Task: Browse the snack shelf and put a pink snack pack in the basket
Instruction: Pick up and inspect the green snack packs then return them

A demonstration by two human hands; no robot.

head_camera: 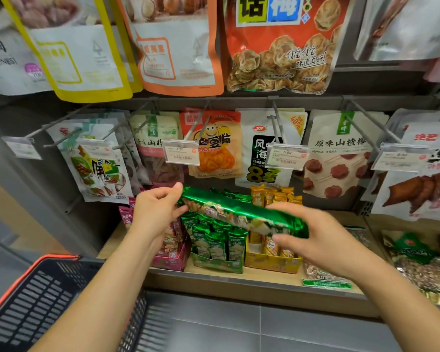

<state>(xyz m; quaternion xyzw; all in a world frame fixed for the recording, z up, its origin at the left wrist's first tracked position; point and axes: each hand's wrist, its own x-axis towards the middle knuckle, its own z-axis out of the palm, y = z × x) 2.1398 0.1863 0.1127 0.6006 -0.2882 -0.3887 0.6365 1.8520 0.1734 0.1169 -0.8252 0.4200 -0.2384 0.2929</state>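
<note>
The left hand (155, 207) pinches the left end of a shiny green foil snack pack (239, 212) between thumb and curled fingers. The motion-blurred right hand (315, 235) grips its right end, thumb beneath. The pack is held tilted above the wooden shelf (264, 278). The pink foil snack packs (125, 217) stand in a pink cardboard display box (170, 260) at the shelf's left end, partly behind the left forearm. The black plastic basket with a red rim (36, 295) sits below the shelf's left corner. The clear price tags above read "3.90" (181, 153) and "5.90" (287, 157), and a hanging white pouch (341, 153) reads "原味山楂棒".
</note>
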